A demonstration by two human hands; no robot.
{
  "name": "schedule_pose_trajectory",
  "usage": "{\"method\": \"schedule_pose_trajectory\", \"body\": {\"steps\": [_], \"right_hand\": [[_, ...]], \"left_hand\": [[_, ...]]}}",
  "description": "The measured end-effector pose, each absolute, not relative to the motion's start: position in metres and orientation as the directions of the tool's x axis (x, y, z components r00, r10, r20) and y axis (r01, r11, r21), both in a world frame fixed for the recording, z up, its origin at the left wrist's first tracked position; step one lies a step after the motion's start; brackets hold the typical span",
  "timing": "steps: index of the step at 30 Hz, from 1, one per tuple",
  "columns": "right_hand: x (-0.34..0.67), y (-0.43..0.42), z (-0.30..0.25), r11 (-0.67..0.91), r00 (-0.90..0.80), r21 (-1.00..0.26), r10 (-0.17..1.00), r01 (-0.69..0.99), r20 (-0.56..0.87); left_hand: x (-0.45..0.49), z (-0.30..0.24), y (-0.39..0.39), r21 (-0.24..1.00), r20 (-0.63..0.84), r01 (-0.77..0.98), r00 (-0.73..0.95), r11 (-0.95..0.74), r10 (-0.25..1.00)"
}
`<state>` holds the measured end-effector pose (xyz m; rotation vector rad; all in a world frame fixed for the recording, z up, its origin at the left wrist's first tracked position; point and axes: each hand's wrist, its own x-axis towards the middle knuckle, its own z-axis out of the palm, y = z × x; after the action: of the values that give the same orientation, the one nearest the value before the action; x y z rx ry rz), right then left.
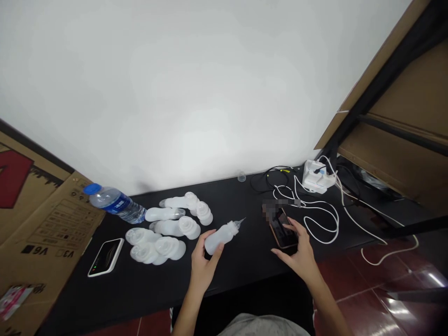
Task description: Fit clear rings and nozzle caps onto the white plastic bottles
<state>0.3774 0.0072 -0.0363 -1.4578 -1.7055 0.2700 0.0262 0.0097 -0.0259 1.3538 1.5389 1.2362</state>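
Observation:
My left hand (203, 266) is closed round the base of a white squeeze bottle (224, 233) with a pointed nozzle that lies tilted just above the black table (140, 284). My right hand (299, 249) rests with fingers spread on a smartphone (282, 228) lying on the table, a fingertip touching its screen. To the left of the held bottle lies a pile of several similar white bottles (168, 228) on their sides.
A clear water bottle with a blue cap (114, 204) lies at the table's left, beside cardboard boxes (38, 219). A white-framed phone (106, 256) lies near the front left. White cables (320, 210), a white charger block (315, 176) and a small clear cap (241, 176) sit at the back right.

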Motion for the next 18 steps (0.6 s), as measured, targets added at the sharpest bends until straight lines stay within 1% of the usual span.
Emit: {"method": "schedule_pose_trajectory", "body": {"steps": [8, 10, 12, 14, 15, 18], "right_hand": [[0.374, 0.007, -0.030, 0.302, -0.024, -0.624, 0.911, 0.721, 0.412], [0.373, 0.005, -0.032, 0.312, 0.041, -0.630, 0.876, 0.711, 0.481], [0.373, 0.001, -0.038, 0.336, 0.156, -0.642, 0.797, 0.689, 0.584], [0.373, -0.002, -0.044, 0.354, 0.245, -0.651, 0.723, 0.672, 0.646], [0.373, -0.004, -0.047, 0.354, 0.260, -0.655, 0.713, 0.668, 0.651], [0.373, -0.007, -0.050, 0.331, 0.240, -0.652, 0.741, 0.682, 0.628]], "left_hand": [[0.025, -0.029, 0.010, 0.956, 0.093, 0.289, -0.170, -0.040, 0.981], [0.024, -0.030, 0.010, 0.955, 0.097, 0.295, -0.175, -0.042, 0.980], [0.024, -0.031, 0.010, 0.954, 0.091, 0.299, -0.181, -0.034, 0.979], [0.024, -0.030, 0.010, 0.952, 0.083, 0.304, -0.183, -0.024, 0.980], [0.024, -0.030, 0.010, 0.952, 0.080, 0.305, -0.183, -0.021, 0.980], [0.024, -0.029, 0.010, 0.953, 0.076, 0.302, -0.186, -0.017, 0.980]]}}
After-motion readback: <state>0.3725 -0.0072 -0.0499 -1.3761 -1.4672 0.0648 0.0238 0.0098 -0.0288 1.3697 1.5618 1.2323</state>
